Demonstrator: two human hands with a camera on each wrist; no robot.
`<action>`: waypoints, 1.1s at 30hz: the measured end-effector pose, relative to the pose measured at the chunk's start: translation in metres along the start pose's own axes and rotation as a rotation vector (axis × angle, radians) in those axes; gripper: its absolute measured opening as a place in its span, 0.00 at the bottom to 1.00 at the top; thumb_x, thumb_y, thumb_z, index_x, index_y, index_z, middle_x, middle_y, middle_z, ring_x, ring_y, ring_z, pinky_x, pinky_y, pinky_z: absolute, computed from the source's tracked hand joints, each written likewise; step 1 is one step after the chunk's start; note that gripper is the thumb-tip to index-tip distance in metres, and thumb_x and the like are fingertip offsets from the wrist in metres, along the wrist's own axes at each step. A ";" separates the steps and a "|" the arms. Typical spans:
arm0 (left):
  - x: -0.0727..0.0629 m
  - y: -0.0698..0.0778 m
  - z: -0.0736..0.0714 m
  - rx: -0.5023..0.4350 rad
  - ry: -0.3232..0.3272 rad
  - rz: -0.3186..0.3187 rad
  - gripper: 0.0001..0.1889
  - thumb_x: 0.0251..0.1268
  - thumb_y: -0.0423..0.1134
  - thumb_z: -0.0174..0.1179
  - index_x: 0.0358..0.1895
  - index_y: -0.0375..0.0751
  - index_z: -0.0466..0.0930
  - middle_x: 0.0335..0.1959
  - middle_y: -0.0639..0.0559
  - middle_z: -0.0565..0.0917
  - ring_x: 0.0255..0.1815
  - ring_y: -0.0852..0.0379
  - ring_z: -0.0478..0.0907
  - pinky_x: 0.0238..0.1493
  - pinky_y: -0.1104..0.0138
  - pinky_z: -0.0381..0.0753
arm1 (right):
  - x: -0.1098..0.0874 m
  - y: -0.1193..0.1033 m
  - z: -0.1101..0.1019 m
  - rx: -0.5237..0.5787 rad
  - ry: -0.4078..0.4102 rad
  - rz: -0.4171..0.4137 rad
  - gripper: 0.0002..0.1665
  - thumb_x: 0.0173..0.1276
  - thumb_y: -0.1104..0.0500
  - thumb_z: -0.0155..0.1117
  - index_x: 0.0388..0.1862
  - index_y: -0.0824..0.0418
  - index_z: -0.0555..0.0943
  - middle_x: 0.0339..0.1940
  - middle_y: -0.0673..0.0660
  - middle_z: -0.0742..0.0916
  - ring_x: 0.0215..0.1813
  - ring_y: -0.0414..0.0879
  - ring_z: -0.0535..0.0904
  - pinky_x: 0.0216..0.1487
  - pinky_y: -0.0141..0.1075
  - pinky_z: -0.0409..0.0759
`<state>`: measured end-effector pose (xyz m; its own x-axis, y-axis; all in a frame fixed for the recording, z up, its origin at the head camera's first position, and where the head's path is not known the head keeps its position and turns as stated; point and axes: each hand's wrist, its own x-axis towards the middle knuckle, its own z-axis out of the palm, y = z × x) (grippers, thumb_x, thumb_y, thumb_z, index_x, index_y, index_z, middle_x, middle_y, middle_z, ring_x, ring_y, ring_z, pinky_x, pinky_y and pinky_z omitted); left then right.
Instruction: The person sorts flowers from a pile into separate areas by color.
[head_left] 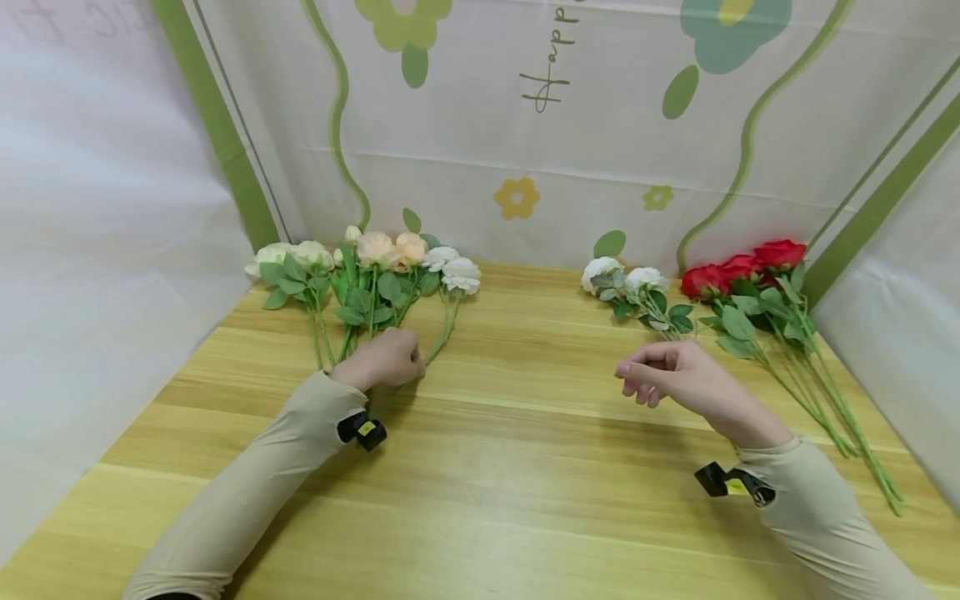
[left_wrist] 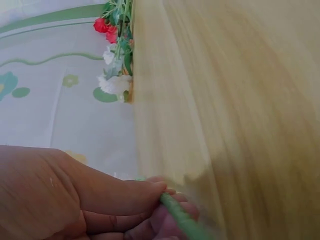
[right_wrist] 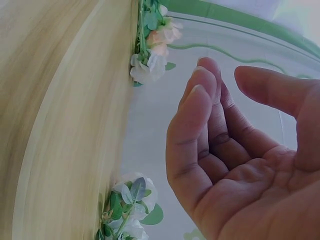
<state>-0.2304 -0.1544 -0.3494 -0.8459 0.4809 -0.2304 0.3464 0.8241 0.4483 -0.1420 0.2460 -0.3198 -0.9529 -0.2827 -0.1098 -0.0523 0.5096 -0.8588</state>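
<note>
My left hand (head_left: 386, 358) pinches a green flower stem (left_wrist: 181, 217) between thumb and fingers, low over the table. In the head view this stem seems to lead up to the white flowers (head_left: 461, 276) at the right end of the left group. Beside them lie peach flowers (head_left: 377, 249) and cream flowers (head_left: 311, 255), their stems partly hidden behind the hand. My right hand (head_left: 678, 379) hovers above the table with loosely bent fingers; in the right wrist view thumb and fingertips stand apart, nothing between them. Just beyond it lie white flowers (head_left: 645, 279) with leaves.
Red roses (head_left: 742, 267) with long stems lie along the right side of the wooden table (head_left: 480, 483). A white cloth backdrop (head_left: 465, 125) with printed flowers rises at the back edge, and pale cloth sides (head_left: 97, 208) flank the table.
</note>
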 end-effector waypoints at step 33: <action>-0.006 0.037 0.007 -0.174 0.467 0.309 0.06 0.73 0.37 0.59 0.39 0.38 0.83 0.27 0.53 0.82 0.24 0.60 0.75 0.31 0.63 0.76 | 0.000 -0.002 0.008 0.024 -0.015 -0.001 0.19 0.72 0.49 0.64 0.45 0.65 0.83 0.36 0.63 0.85 0.35 0.54 0.80 0.38 0.47 0.81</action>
<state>-0.2098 -0.1243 -0.3373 -0.8189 0.4757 0.3213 0.5674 0.5858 0.5787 -0.1398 0.2379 -0.3223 -0.9481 -0.2958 -0.1163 -0.0459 0.4895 -0.8708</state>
